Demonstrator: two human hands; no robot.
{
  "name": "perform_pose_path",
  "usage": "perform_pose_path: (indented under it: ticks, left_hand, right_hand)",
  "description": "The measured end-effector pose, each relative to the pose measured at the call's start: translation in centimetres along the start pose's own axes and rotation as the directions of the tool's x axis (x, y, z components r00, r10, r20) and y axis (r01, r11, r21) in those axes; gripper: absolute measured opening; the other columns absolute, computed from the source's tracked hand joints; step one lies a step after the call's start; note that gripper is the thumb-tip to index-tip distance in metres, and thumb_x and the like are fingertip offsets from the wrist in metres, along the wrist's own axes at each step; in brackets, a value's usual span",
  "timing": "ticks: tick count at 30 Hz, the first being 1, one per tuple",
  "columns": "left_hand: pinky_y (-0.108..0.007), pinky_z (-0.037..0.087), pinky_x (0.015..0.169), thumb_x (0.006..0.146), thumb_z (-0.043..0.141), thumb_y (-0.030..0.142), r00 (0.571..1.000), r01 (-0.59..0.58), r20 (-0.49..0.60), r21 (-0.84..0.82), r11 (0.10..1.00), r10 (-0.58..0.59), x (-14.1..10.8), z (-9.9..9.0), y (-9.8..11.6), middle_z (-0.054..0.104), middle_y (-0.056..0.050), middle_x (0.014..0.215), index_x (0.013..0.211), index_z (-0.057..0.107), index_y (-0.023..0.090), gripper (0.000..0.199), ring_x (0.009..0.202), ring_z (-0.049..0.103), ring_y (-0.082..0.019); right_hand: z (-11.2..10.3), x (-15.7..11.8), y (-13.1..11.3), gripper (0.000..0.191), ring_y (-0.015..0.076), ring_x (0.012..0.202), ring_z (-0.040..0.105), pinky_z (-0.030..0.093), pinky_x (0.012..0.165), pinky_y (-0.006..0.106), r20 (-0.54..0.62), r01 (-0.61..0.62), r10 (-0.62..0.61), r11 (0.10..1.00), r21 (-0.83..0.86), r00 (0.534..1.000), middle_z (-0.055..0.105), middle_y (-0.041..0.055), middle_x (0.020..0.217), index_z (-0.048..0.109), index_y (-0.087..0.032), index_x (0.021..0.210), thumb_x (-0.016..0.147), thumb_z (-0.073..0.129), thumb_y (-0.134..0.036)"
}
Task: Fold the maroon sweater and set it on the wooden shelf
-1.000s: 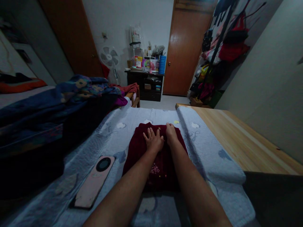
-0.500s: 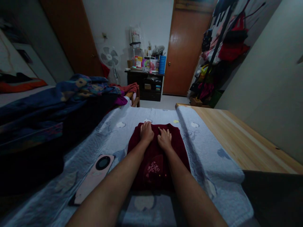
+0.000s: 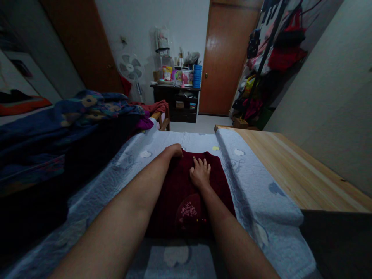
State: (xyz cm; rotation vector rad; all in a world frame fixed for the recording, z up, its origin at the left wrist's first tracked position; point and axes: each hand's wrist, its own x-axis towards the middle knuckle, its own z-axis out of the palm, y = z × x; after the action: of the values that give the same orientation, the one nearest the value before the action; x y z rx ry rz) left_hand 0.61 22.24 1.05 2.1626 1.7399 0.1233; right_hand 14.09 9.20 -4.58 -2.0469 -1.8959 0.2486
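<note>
A folded dark red garment (image 3: 170, 197) lies flat on the patterned bedding, with a rounded patch of pink blossom print (image 3: 188, 211) near its close end. My right hand (image 3: 200, 172) rests on its upper middle, fingers stretched out and spread, next to a small tag (image 3: 194, 157) near the neckline. At the garment's far left corner, my left hand (image 3: 175, 150) is bent over the edge. Its fingers are mostly hidden, so I cannot see whether they grip the cloth. My left forearm crosses over the garment's left side.
Light blue bedding (image 3: 255, 182) with cloud shapes lies under the garment. A heap of dark and blue patterned cloth (image 3: 95, 131) is on the left. To the right runs a wooden board (image 3: 285, 162). A fan (image 3: 130, 68), a dark cabinet (image 3: 183, 104) and a door (image 3: 225, 62) stand beyond.
My left hand has moved from lying on the garment to its far left corner and turned over. The left forearm has shifted left and covers the phone seen earlier. My right hand stays nearly in place.
</note>
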Motion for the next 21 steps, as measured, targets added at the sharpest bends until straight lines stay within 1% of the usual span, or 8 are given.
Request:
perform_pose_path:
  ticks: [2,3,6,8,12,15,19,21]
  left_hand:
    - [-0.026,0.047,0.07,0.06,0.076,0.017,0.999,-0.01,0.042,0.052,0.999,0.007,0.3,-0.6,0.3,0.072,-0.005,0.071,0.077,0.071,0.015,0.018,0.073,0.065,-0.02]
    - [-0.025,0.046,0.071,0.061,0.075,0.016,0.998,-0.026,0.05,0.072,0.997,0.023,0.3,-0.8,0.4,0.073,-0.005,0.076,0.08,0.071,0.015,0.02,0.076,0.066,-0.02]
    - [-0.023,0.045,0.077,0.067,0.072,0.018,0.996,-0.086,0.004,0.111,0.99,0.086,0.0,-0.8,0.1,0.072,-0.005,0.101,0.098,0.068,0.018,0.032,0.093,0.064,-0.021]
    - [-0.024,0.043,0.082,0.074,0.068,0.023,0.993,-0.099,-0.049,0.133,0.986,0.106,-0.5,-0.1,-0.3,0.068,-0.006,0.112,0.108,0.063,0.02,0.035,0.103,0.061,-0.021]
    - [-0.028,0.044,0.082,0.09,0.049,0.035,0.985,-0.056,-0.151,0.168,0.984,0.082,-1.6,2.2,-1.1,0.067,-0.008,0.111,0.113,0.056,0.022,0.028,0.102,0.062,-0.022]
    - [-0.031,0.044,0.08,0.096,0.036,0.039,0.976,-0.02,-0.211,0.185,0.983,0.06,-2.1,3.5,-1.0,0.067,-0.009,0.107,0.115,0.053,0.022,0.031,0.099,0.063,-0.024]
    - [-0.035,0.044,0.083,0.097,0.029,0.042,0.961,0.026,-0.275,0.202,0.979,0.031,-2.5,3.8,-0.5,0.063,-0.013,0.114,0.124,0.047,0.021,0.038,0.102,0.062,-0.026]
    - [-0.037,0.043,0.086,0.097,0.028,0.043,0.942,0.074,-0.335,0.196,0.978,-0.004,-2.9,3.5,-0.5,0.061,-0.014,0.118,0.128,0.044,0.019,0.042,0.106,0.06,-0.028]
  right_hand:
    - [-0.1,-0.1,-0.1,0.057,0.0287,0.141,0.019,0.01,0.113,0.049,-0.021,0.002,-0.002,1.0,0.001,1.0,0.038,0.006,0.149,0.037,-0.023,0.145,0.089,0.037,-0.032]
    - [-0.1,-0.1,-0.2,0.057,0.0289,0.141,0.019,0.01,0.113,0.05,-0.027,0.004,-0.004,1.0,-0.001,1.0,0.038,0.0063,0.149,0.036,-0.023,0.145,0.089,0.037,-0.032]
    - [-0.2,-0.3,-0.2,0.057,0.0303,0.141,0.018,0.008,0.112,0.053,-0.017,0.008,-0.008,1.0,-0.011,1.0,0.036,0.0081,0.15,0.035,-0.023,0.146,0.091,0.036,-0.039]
    - [-0.2,-0.3,-0.3,0.06,0.0314,0.142,0.016,0.007,0.111,0.056,-0.005,0.007,-0.007,1.0,-0.014,1.0,0.034,0.0095,0.151,0.032,-0.023,0.147,0.091,0.036,-0.047]
    - [-0.1,-0.3,-0.3,0.067,0.0322,0.142,0.013,0.006,0.11,0.058,0.006,0.005,-0.005,1.0,-0.017,1.0,0.031,0.0105,0.152,0.03,-0.026,0.148,0.089,0.039,-0.056]
    - [0.0,-0.4,-0.3,0.068,0.032,0.143,0.013,0.005,0.11,0.059,0.014,-0.001,0.001,1.0,-0.01,1.0,0.031,0.0105,0.153,0.03,-0.026,0.148,0.088,0.041,-0.057]
    - [-0.1,-0.4,-0.3,0.068,0.0322,0.143,0.012,0.004,0.109,0.061,0.008,-0.002,0.002,1.0,-0.001,1.0,0.03,0.0106,0.153,0.029,-0.026,0.148,0.088,0.042,-0.057]
    - [-0.1,-0.4,-0.4,0.068,0.0324,0.143,0.012,0.005,0.109,0.061,0.01,-0.002,0.002,1.0,-0.001,1.0,0.03,0.011,0.153,0.029,-0.026,0.148,0.088,0.042,-0.056]
